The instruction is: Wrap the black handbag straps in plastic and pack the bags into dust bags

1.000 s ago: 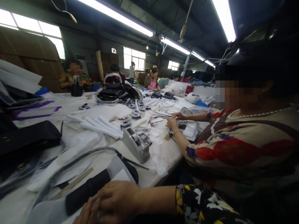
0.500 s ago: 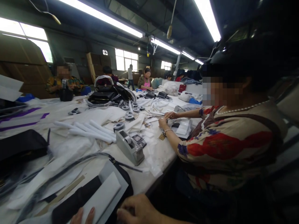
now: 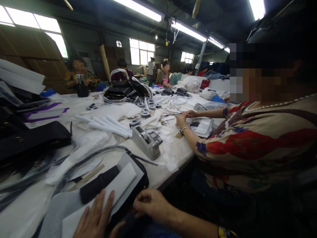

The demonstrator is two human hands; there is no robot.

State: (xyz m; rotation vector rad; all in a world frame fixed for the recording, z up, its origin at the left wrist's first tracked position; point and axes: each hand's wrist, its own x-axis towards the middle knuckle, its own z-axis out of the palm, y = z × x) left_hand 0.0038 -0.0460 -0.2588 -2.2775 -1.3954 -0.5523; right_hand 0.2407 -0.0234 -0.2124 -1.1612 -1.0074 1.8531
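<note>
Your left hand [image 3: 95, 216] lies flat, its grip apart and fingers spread, pressing on the stiff, smooth white rectangular sheet [image 3: 119, 188] that slants across the soft black bag [image 3: 143, 178]. Just beyond those fingertips a black padded roll [image 3: 99, 184], matte and sausage-shaped, lies across the sheet's far edge. Your right hand [image 3: 151, 204] sits just beside the left, its grip curled in, with the fingertips against the bag's dark near rim. Whether they pinch the rim cannot be told. Under that wrist there is a patch of blue, coarsely woven cloth [image 3: 153, 230]. Further out from your right grip a grey, wedge-shaped plastic tape dispenser [image 3: 146, 142] stands on the pale counter [image 3: 177, 155]. Past it lies a loose row of thin white paper-wrapped tubes [image 3: 109, 125] among crumpled white tissue. Well off to the right of your grip, a co-worker in a flowered shirt holds both hands [image 3: 182, 119] close together over small flat white pieces.
</note>
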